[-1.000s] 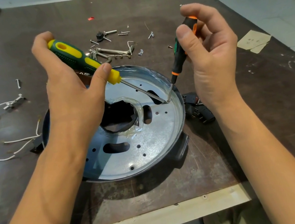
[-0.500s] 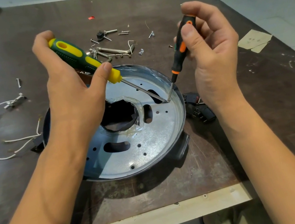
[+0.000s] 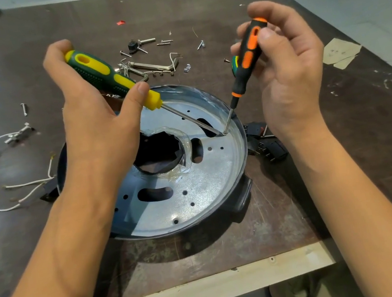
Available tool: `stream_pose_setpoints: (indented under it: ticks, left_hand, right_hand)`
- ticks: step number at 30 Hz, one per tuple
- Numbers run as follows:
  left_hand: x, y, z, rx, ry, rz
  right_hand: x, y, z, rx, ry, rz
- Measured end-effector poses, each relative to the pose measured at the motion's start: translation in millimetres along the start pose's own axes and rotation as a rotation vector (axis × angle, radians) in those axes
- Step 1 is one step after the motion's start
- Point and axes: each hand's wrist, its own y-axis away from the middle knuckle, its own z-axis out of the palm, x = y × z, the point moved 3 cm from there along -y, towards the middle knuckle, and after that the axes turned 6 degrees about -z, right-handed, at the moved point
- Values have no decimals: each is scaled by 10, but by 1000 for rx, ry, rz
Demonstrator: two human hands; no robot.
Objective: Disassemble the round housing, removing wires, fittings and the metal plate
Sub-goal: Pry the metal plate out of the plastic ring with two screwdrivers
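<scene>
Round housing (image 3: 242, 192) sits mid-table (image 3: 229, 249), metal plate (image 3: 196, 193) inside; L hand (image 3: 95, 117) fingers curled round green-yellow screwdriver (image 3: 104, 75); R hand (image 3: 288, 80) fingertips pinch orange-black screwdriver (image 3: 246, 63); both tips meet at plate's right edge; hex keys (image 3: 153, 66), screws (image 3: 165, 42) beyond.

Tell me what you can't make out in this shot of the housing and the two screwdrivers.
Head view only.
Left side of the metal plate: hidden by the left hand and forearm.
What both screwdriver tips touch: too small.
Black parts beside the housing: partly behind the right hand.
White wires: cut off by the left edge.
</scene>
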Motion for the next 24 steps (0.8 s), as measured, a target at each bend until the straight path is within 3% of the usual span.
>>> stream_pose_setpoints:
  ticks: [3, 10, 16, 24]
  left_hand:
    - [0, 3, 1, 1, -3, 4]
    - [-7, 2, 2, 10, -4, 23]
    - [-20, -9, -2, 16, 2, 31]
    - [-26, -9, -1, 28, -3, 62]
  right_hand:
    - [4, 9, -16, 29, -31, 32]
    - [-15, 5, 46, -18, 84, -85]
    - [3, 13, -3, 8, -31, 17]
    - [-31, 1, 20, -24, 88, -112]
